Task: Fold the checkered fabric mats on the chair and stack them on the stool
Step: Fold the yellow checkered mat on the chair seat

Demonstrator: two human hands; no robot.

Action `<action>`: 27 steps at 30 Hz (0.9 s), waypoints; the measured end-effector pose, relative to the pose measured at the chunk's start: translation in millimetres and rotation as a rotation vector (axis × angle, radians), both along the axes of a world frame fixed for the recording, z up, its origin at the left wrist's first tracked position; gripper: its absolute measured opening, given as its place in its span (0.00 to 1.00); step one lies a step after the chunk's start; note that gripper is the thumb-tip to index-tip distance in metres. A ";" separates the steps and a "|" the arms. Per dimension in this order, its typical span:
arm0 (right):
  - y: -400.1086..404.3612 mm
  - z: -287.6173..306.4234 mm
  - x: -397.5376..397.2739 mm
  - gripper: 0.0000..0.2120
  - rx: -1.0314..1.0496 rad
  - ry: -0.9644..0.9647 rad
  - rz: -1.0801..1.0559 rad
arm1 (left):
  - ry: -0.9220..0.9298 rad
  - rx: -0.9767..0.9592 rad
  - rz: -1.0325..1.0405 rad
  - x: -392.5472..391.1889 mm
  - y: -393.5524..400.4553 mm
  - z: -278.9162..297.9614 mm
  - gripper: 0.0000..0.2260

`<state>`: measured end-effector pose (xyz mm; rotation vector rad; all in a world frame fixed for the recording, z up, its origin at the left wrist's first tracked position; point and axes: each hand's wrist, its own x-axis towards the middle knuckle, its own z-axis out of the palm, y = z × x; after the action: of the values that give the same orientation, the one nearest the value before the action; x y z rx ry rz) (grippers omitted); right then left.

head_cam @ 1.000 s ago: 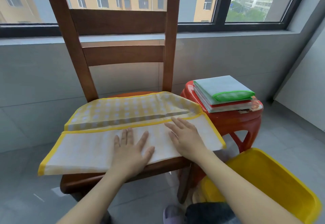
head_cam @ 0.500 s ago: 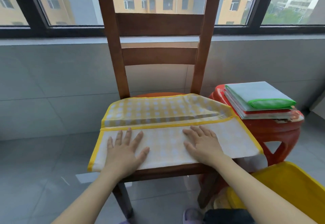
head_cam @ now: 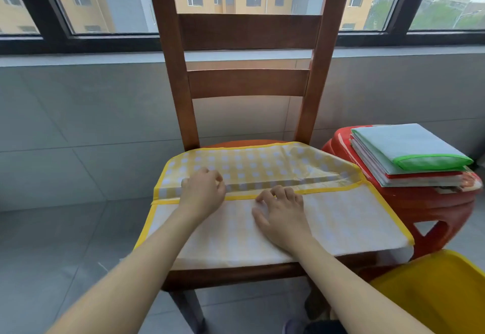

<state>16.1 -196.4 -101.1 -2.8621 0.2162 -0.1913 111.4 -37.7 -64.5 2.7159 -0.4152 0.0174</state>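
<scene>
Head view: both forearms reach forward over the front edge of the chair (head_cam: 248,31) seat. The left hand (head_cam: 202,194) lies knuckles up at the yellow trim where the mat's near flap ends; its fingers (head_cam: 214,176) are curled under, tips on the checkered part just past that trim. Whether they pinch the edge or only press on it cannot be told. The right hand (head_cam: 282,213) lies palm down on the pale near flap, fingers (head_cam: 278,192) bent at the knuckles with the tips at the same trim line, thumb out to the left; whether they have hold of the edge is also unclear.

The mat (head_cam: 341,218) covers the seat: the near part is folded over, showing its pale underside, and the yellow-checked far part lies flat toward the chair back. Its right end overhangs the seat toward the stool (head_cam: 430,202).

The red stool stands just right of the chair, carrying a stack (head_cam: 409,155) of folded mats, the top one pale with green trim. A yellow bin (head_cam: 433,297) sits at lower right.
</scene>
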 end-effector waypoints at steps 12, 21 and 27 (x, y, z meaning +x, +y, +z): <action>-1.2 -22.8 5.2 0.11 -0.040 -0.213 -0.061 | -0.070 0.138 -0.042 133.9 -63.0 -32.9 0.18; 0.4 -14.6 2.8 0.11 0.002 -0.164 -0.046 | 0.021 0.137 -0.104 144.2 -52.9 -26.6 0.18; -0.5 -8.1 1.5 0.14 0.012 -0.134 -0.002 | -0.005 0.180 -0.108 130.8 -50.5 -25.4 0.20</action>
<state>17.6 -196.9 -109.2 -2.8232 0.1926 -0.3796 242.2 -88.3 -89.9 2.8654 -0.5907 -0.0443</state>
